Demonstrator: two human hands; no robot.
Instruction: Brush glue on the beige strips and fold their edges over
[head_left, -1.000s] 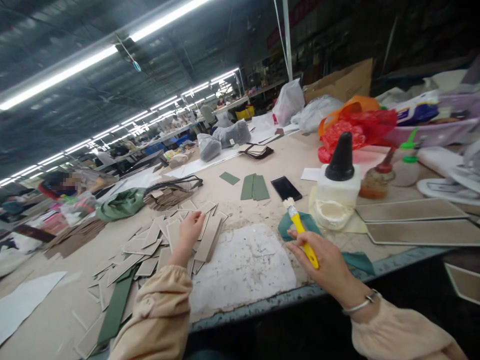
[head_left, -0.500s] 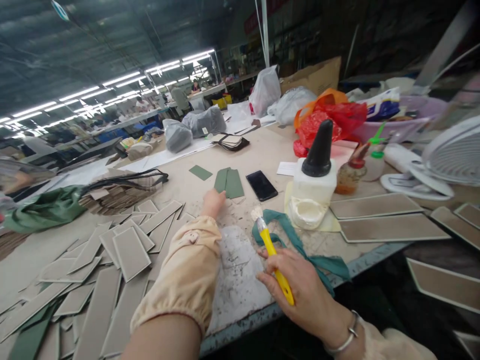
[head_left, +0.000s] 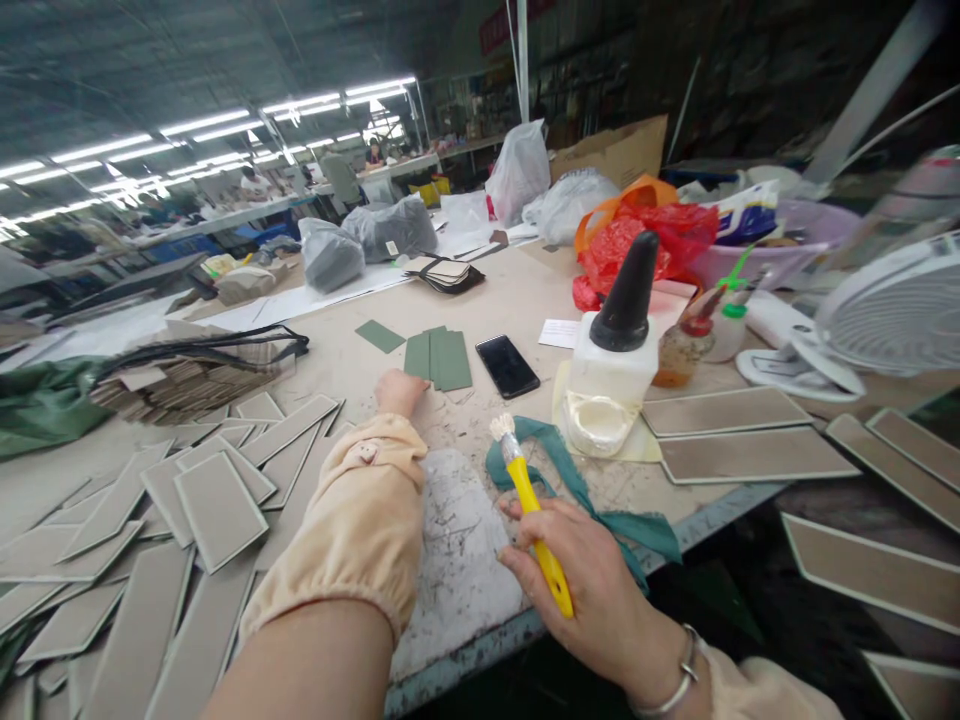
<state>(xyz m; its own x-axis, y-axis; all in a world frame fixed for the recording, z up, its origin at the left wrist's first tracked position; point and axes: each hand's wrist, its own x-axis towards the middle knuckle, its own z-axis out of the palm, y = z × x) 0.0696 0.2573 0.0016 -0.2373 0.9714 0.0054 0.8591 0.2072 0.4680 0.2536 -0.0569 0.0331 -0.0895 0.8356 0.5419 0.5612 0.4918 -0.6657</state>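
My right hand (head_left: pixel 577 570) is closed around the yellow handle of a brush (head_left: pixel 541 535), whose pale, coated bristles point up and away. My left hand (head_left: pixel 401 393) reaches forward, fingers curled at the near-left edge of flat green pieces (head_left: pixel 450 358); its fingertips are partly hidden. Those pieces overlap, and a separate green piece (head_left: pixel 379 336) lies to their left. Under my arms is a white, stained sheet (head_left: pixel 461 540). A teal cloth strip (head_left: pixel 562 455) curls behind the brush. Beyond it stands a white glue container (head_left: pixel 611 375) with a black cone on top.
Many beige panels with pale edges (head_left: pixel 221 510) are heaped at left; more panels (head_left: pixel 757 455) lie at right. A phone (head_left: pixel 508 366) rests mid-table. Small bottles (head_left: pixel 682 350), a white fan (head_left: pixel 885 310) and red plastic bags (head_left: pixel 637 240) stand at the back right.
The view has turned slightly, shifting everything left. The green pieces by my left hand look more fanned apart, with another edge showing. My right hand still holds the brush.
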